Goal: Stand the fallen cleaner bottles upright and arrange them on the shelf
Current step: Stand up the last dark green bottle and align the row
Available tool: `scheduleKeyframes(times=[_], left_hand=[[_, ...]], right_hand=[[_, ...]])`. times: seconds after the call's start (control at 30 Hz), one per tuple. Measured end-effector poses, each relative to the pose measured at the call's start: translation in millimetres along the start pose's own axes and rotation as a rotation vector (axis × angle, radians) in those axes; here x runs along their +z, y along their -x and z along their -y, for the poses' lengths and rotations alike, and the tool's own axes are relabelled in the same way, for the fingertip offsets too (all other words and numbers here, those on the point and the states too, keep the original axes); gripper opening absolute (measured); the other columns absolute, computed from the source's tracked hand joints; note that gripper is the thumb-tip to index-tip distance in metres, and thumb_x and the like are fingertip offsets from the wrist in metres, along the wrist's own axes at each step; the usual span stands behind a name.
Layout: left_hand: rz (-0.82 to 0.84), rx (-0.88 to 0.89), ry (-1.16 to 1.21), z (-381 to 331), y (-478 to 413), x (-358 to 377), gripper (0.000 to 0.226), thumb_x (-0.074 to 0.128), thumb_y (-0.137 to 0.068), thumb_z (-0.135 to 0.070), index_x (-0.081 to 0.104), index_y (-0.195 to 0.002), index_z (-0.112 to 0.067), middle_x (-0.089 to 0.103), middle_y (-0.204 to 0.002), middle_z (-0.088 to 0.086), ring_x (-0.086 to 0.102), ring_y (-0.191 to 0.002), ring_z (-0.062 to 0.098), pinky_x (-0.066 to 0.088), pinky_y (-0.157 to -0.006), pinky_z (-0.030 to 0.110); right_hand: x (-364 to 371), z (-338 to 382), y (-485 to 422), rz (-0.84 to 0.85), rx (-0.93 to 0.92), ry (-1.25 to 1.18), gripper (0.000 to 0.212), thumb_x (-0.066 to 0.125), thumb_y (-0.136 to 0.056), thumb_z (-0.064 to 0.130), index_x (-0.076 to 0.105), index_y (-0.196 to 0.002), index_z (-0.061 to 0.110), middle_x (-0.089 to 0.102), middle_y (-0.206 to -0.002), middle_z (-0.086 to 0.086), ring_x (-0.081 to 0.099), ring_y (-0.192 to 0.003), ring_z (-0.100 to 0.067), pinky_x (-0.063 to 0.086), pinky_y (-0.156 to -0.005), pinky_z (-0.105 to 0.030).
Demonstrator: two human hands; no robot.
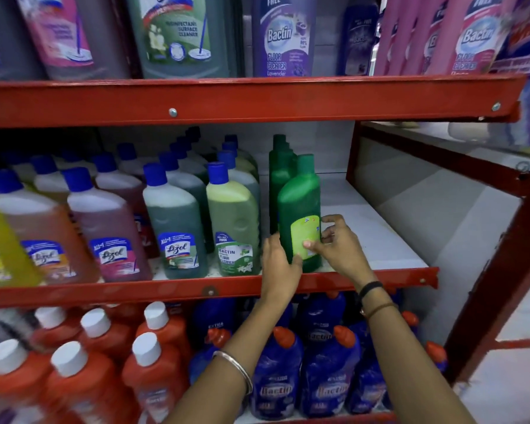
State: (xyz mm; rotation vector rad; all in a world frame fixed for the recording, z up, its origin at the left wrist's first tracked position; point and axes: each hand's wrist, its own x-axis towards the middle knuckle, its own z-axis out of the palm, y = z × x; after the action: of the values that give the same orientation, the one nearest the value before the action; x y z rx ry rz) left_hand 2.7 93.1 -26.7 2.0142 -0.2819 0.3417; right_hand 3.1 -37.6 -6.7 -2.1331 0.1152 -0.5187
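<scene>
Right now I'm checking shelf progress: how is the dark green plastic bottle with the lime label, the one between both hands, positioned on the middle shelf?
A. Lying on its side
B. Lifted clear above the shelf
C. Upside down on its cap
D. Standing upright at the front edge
D: the dark green plastic bottle stands cap-up at the front of the red metal shelf, with the left hand and right hand on its lower sides.

A single wide-angle camera sits on the person's head, facing forward and slightly down at a red metal shelf rack (pixel 251 101) from close range. The middle white shelf board (pixel 364 237) lies near frame centre; the tier above and the tier below fill the top and bottom edges. Both forearms enter from the bottom edge. Straight rails bow near the borders.
</scene>
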Motion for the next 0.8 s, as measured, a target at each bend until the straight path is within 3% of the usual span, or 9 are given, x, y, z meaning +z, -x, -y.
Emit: scheduleKeyframes(times=[0.17,0.23,0.3,0.4,0.53,0.6,0.7,0.8], left_hand=[[-0.042,0.037,0.022,-13,15,0,0.038,0.044,-0.076,0.015,0.054,-0.109,-0.001,0.053,-0.108,0.014,0.053,-0.099,0.027,0.043,-0.084,0.026],[-0.019,0.106,0.031,-13,22,-1,0.037,0.042,-0.074,0.017,0.059,-0.101,-0.002,0.053,-0.098,0.009,0.052,-0.087,0.019,0.043,-0.079,0.024],[-0.003,0.146,0.055,-12,24,-1,0.037,0.04,-0.073,0.019,0.06,-0.096,-0.003,0.053,-0.095,0.007,0.051,-0.084,0.015,0.048,-0.082,0.032],[-0.04,0.113,0.08,-11,23,-2,0.05,0.039,-0.073,0.019,0.048,-0.117,-0.002,0.045,-0.118,0.013,0.047,-0.106,0.019,0.042,-0.098,0.03],[0.094,-0.001,0.062,-8,18,-3,0.078,0.041,-0.072,0.018,0.015,-0.142,-0.002,0.028,-0.14,0.018,0.03,-0.13,0.03,0.028,-0.108,0.03],[0.12,-0.034,0.07,-8,15,-4,0.08,0.041,-0.071,0.017,0.011,-0.143,-0.002,0.027,-0.143,0.02,0.03,-0.132,0.033,0.029,-0.11,0.034],[0.142,-0.062,0.068,-8,12,-8,0.081,0.041,-0.073,0.017,0.008,-0.144,-0.002,0.026,-0.146,0.019,0.029,-0.133,0.03,0.028,-0.105,0.027],[0.18,-0.043,0.084,-6,7,-11,0.088,0.042,-0.072,0.018,0.001,-0.146,-0.007,0.024,-0.149,0.017,0.029,-0.136,0.025,0.027,-0.107,0.025]], right_hand=[[5,26,4,0.03,-0.013,0.076,0.082,0.07,-0.066,0.06,0.041,-0.124,0.01,0.046,-0.112,-0.005,0.05,-0.1,-0.017,0.045,-0.083,-0.03],[6,27,2,0.0,0.004,0.048,0.082,0.074,-0.063,0.057,0.045,-0.123,0.01,0.052,-0.115,-0.008,0.053,-0.104,-0.02,0.048,-0.085,-0.032],[5,26,1,-0.014,0.01,-0.008,0.072,0.079,-0.065,0.042,0.047,-0.12,0.008,0.059,-0.112,-0.009,0.058,-0.103,-0.024,0.047,-0.076,-0.027],[1,30,1,0.014,0.008,-0.103,0.062,0.08,-0.07,0.024,0.046,-0.119,0.006,0.059,-0.104,-0.003,0.059,-0.094,-0.017,0.045,-0.066,-0.015],[-2,20,-4,0.158,0.016,-0.318,0.051,0.074,-0.076,0.01,0.05,-0.121,0.01,0.064,-0.116,-0.008,0.064,-0.104,-0.019,0.055,-0.083,-0.027],[-3,15,-6,0.236,0.004,-0.391,0.047,0.069,-0.079,0.006,0.05,-0.122,0.011,0.066,-0.112,-0.006,0.064,-0.1,-0.014,0.056,-0.08,-0.022],[-5,9,-4,0.259,0.026,-0.482,0.038,0.057,-0.089,0.016,0.049,-0.126,0.009,0.065,-0.11,0.001,0.063,-0.1,-0.012,0.055,-0.076,-0.017],[5,-1,5,0.156,0.112,-0.473,0.04,0.043,-0.095,0.035,0.045,-0.128,0.012,0.06,-0.12,-0.006,0.061,-0.104,-0.013,0.052,-0.078,-0.019]])
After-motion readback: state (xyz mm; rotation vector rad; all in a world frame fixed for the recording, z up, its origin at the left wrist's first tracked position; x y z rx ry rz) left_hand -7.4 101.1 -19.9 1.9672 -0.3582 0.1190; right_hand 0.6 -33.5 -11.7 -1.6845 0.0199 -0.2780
